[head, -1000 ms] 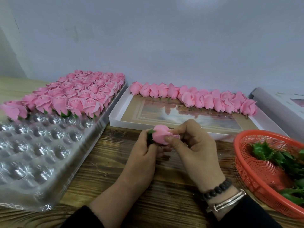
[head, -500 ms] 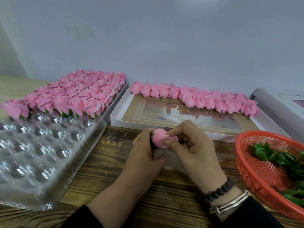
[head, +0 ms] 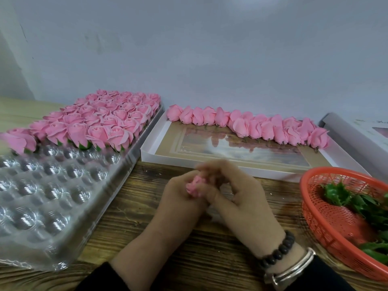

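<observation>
The pink rose head (head: 194,186) is held above the wooden table (head: 136,227), wedged between both hands. The left hand (head: 180,198) cups it from the left and below with curled fingers, while the right hand (head: 241,198) pinches it from the right, so both are equally near. Blur hides its axis. The clear blister tray (head: 52,206) lies left, and the orange basket (head: 315,223) of green calyxes (head: 340,194) right.
</observation>
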Tool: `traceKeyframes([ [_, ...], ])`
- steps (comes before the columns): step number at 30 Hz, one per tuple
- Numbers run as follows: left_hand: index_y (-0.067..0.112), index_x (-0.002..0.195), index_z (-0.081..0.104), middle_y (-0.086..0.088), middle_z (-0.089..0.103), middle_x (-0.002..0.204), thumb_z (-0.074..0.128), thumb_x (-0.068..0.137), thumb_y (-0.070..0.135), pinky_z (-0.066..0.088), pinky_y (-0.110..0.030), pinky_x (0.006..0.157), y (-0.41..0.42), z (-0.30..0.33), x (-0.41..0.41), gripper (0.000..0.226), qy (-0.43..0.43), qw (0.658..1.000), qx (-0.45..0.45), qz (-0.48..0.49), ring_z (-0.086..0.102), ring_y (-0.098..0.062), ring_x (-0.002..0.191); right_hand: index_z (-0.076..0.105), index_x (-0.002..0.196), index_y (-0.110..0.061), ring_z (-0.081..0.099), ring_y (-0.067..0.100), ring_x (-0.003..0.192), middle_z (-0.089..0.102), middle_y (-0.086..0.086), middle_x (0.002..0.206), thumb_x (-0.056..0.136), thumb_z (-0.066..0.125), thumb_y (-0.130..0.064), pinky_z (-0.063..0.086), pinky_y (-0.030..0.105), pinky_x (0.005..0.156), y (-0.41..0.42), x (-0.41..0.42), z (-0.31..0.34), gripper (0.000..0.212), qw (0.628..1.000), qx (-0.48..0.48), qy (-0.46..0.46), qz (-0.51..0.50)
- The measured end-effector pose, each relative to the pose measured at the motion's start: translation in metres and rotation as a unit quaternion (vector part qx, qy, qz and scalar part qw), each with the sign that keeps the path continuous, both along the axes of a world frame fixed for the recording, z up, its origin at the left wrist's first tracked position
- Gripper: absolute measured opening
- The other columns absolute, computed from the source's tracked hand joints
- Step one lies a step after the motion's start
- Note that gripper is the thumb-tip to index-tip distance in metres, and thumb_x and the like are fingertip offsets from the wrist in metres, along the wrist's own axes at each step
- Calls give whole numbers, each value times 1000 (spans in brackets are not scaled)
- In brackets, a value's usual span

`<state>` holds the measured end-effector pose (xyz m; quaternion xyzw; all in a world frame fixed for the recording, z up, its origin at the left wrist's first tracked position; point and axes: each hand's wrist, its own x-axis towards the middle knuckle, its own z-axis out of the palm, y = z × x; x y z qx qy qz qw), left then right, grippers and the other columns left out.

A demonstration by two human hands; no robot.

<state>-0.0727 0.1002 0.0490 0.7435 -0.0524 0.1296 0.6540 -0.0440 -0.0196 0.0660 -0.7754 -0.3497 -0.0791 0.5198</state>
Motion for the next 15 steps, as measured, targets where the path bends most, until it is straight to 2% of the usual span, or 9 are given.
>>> traceKeyframes([
  [2, 15, 62, 66, -6, 62, 63, 71, 75, 30, 46, -27, 57, 2, 1, 0, 21, 22, 995, -97, 25, 54, -18, 61, 55, 97, -37, 57, 5, 84, 59, -13, 87, 77, 63, -34, 47, 15, 75, 2, 1, -4, 22, 995, 86, 10, -50],
  [3, 16, 55, 63, -4, 62, 61, 70, 73, 32, 46, -28, 60, 3, 1, 2, 25, 30, 987, -154, 40, 54, -18, 63, 53, 96, -36, 57, 4, 84, 58, -12, 88, 77, 66, -30, 46, 13, 75, 2, 3, -6, 24, 992, 102, 19, -70],
  [5, 16, 45, 56, -3, 66, 66, 62, 72, 27, 49, -28, 73, 4, 1, 5, 30, 33, 958, -278, 55, 62, -17, 73, 50, 91, -35, 55, 1, 88, 57, -14, 90, 74, 72, -18, 41, 9, 77, 3, 5, -11, 32, 994, 67, 33, -83],
  [7, 15, 45, 55, -9, 71, 83, 59, 74, 23, 49, -34, 84, 5, 2, 8, 30, 33, 928, -366, 57, 66, -17, 85, 45, 88, -35, 52, -3, 91, 55, -16, 94, 69, 75, -12, 38, 6, 78, 7, 4, -17, 43, 998, -7, 25, -60],
  [10, 10, 59, 63, -15, 67, 107, 56, 80, 23, 50, -37, 90, 4, 1, 9, 26, 54, 909, -413, 23, 62, -22, 98, 35, 87, -41, 44, -13, 91, 46, -20, 96, 71, 74, -15, 35, 2, 77, 14, 1, -25, 49, 995, -83, -28, -43],
  [11, 11, 57, 63, -14, 67, 106, 55, 81, 24, 53, -35, 86, 3, 1, 8, 29, 55, 907, -418, 14, 62, -21, 98, 33, 87, -41, 43, -13, 89, 45, -18, 96, 72, 73, -14, 36, 2, 76, 14, 1, -26, 50, 994, -88, -42, -49],
  [13, 11, 48, 58, -10, 68, 88, 55, 80, 25, 56, -28, 73, 0, 3, 7, 35, 56, 903, -425, 6, 65, -18, 90, 36, 90, -38, 46, -6, 84, 48, -12, 95, 71, 73, -10, 39, 6, 74, 14, 1, -27, 50, 992, -75, -70, -66],
  [14, 6, 48, 53, -12, 66, 82, 55, 81, 24, 56, -27, 70, -1, 2, 7, 38, 58, 900, -432, 9, 65, -19, 89, 42, 91, -31, 47, -2, 83, 49, -10, 95, 70, 73, -9, 41, 9, 74, 14, 1, -27, 44, 992, -65, -85, -69],
  [15, -1, 54, 47, -16, 63, 85, 54, 82, 24, 57, -28, 70, -2, 2, 7, 39, 61, 898, -437, 11, 63, -22, 91, 46, 92, -27, 48, 0, 84, 50, -10, 95, 69, 73, -9, 42, 10, 75, 14, 1, -27, 40, 991, -56, -97, -70],
])
